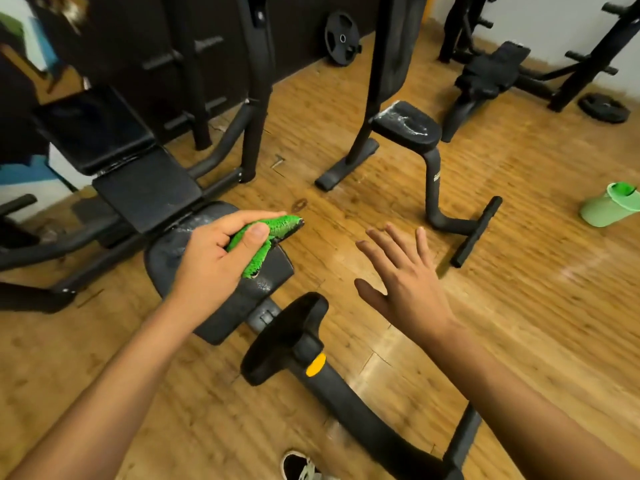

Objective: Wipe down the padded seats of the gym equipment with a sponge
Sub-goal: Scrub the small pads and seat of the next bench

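Sponge (pixel 277 227) in curled left hand (pixel 214 258), maybe aloft

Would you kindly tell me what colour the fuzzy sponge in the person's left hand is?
The fuzzy sponge gripped by the left hand is bright green; head view.

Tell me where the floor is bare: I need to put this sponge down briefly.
Bare wooden floor lies between the near seat and the black T-foot, under the right hand, and again from that foot to the green bucket. Left of the near seat, bench frames crowd the floor.
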Action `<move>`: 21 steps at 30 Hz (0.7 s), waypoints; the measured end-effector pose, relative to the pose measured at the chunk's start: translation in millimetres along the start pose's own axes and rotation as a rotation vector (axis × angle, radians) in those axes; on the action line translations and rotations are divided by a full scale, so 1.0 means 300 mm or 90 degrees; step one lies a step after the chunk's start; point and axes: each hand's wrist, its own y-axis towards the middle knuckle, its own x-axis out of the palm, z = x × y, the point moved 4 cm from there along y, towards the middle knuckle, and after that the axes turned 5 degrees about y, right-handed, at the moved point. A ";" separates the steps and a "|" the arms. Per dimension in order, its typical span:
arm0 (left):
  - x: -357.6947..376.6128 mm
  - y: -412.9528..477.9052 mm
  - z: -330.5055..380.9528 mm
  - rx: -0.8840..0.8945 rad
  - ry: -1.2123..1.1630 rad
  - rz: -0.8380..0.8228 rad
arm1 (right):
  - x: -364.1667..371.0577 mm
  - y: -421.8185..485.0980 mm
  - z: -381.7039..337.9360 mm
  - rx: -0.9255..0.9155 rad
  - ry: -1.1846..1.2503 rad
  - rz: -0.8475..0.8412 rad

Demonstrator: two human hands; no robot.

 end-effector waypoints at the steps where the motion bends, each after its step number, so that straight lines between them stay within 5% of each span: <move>1: -0.032 -0.001 -0.013 -0.001 0.004 0.008 | 0.012 0.031 -0.024 -0.008 0.003 0.002; 21: -0.273 -0.177 -0.357 -0.098 0.073 0.220 | 0.397 0.281 -0.236 -0.178 0.077 -0.021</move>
